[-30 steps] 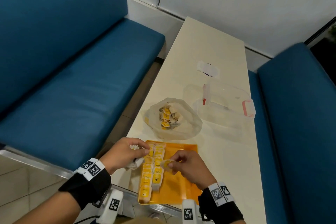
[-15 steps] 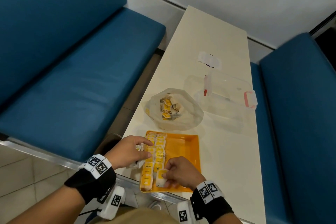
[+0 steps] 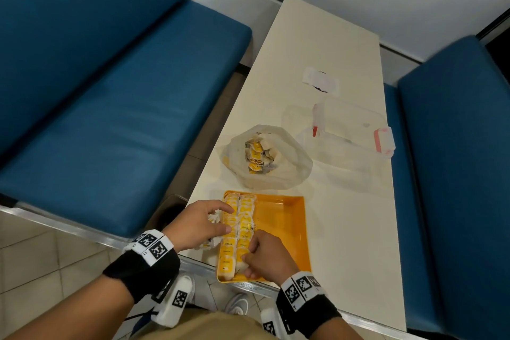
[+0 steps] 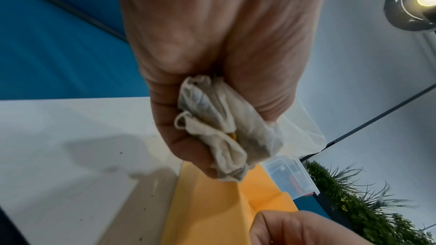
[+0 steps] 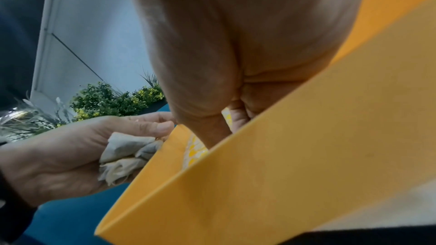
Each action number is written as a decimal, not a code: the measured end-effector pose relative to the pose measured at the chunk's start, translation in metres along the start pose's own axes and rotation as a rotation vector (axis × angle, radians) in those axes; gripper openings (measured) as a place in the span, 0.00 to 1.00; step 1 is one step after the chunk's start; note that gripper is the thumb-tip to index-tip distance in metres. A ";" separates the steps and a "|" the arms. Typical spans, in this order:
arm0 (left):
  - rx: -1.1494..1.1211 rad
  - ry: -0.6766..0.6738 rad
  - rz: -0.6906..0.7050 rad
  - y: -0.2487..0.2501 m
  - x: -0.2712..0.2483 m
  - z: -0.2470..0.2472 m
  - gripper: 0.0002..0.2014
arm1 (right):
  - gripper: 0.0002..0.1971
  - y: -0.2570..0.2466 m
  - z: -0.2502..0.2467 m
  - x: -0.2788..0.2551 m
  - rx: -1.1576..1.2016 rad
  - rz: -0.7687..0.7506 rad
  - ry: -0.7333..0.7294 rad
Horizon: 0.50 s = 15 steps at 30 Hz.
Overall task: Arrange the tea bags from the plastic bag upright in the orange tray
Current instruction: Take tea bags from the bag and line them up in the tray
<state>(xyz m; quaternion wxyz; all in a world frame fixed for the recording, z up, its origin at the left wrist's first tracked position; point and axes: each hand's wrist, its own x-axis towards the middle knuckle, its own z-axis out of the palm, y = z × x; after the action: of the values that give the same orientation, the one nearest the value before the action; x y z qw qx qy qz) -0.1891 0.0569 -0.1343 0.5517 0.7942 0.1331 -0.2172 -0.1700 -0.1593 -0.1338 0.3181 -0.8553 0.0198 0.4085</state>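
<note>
Two rows of tea bags (image 3: 238, 232) with yellow tags are stood upright along the left side of the orange tray (image 3: 287, 229), which is set at the near end of the cream surface (image 3: 325, 41); the right part of the tray is bare. A tea bag at the near end of the second row is pinched by the curled fingers of the right hand (image 3: 265, 255), which is lowered inside the tray. A crumpled bunch of spare tea bags (image 4: 219, 128) is gripped in the left hand (image 3: 197, 225), which is held just outside the tray's left wall, its fingertips touching the first row. More tea bags are heaped in the open plastic bag (image 3: 292, 157), which is placed just beyond the tray. To the right of the bag a clear lidded box (image 3: 356, 132) with pink clasps is seen, and farther off a small white packet (image 3: 320, 81). The surface is flanked by blue benches (image 3: 116, 96).
</note>
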 end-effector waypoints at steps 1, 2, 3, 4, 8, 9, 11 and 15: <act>-0.003 -0.004 0.005 0.000 0.000 0.000 0.18 | 0.11 0.000 0.000 -0.001 -0.011 -0.011 0.017; -0.002 -0.006 0.009 0.000 0.000 0.000 0.18 | 0.12 -0.001 0.000 -0.001 -0.032 -0.029 0.032; 0.001 -0.009 0.010 0.000 0.000 -0.001 0.18 | 0.12 -0.001 -0.001 -0.002 -0.082 -0.054 0.051; 0.002 -0.011 0.008 0.000 0.000 -0.001 0.18 | 0.13 -0.001 -0.002 -0.003 -0.164 -0.087 0.070; 0.000 -0.018 0.005 0.001 0.000 -0.001 0.18 | 0.14 -0.002 -0.001 -0.007 -0.446 -0.201 0.081; 0.000 -0.016 0.004 0.001 0.000 -0.001 0.18 | 0.12 -0.001 0.001 -0.008 -0.470 -0.209 0.067; -0.003 -0.015 -0.003 0.002 0.000 0.000 0.18 | 0.09 0.001 0.005 -0.008 -0.494 -0.210 0.031; -0.014 -0.015 -0.011 0.003 0.001 0.000 0.18 | 0.11 0.003 0.008 -0.005 -0.499 -0.200 0.043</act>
<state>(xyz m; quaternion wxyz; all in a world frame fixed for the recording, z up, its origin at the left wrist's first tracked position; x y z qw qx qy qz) -0.1870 0.0560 -0.1328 0.5570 0.7879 0.1351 -0.2251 -0.1797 -0.1584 -0.1356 0.1354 -0.9134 -0.1594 0.3492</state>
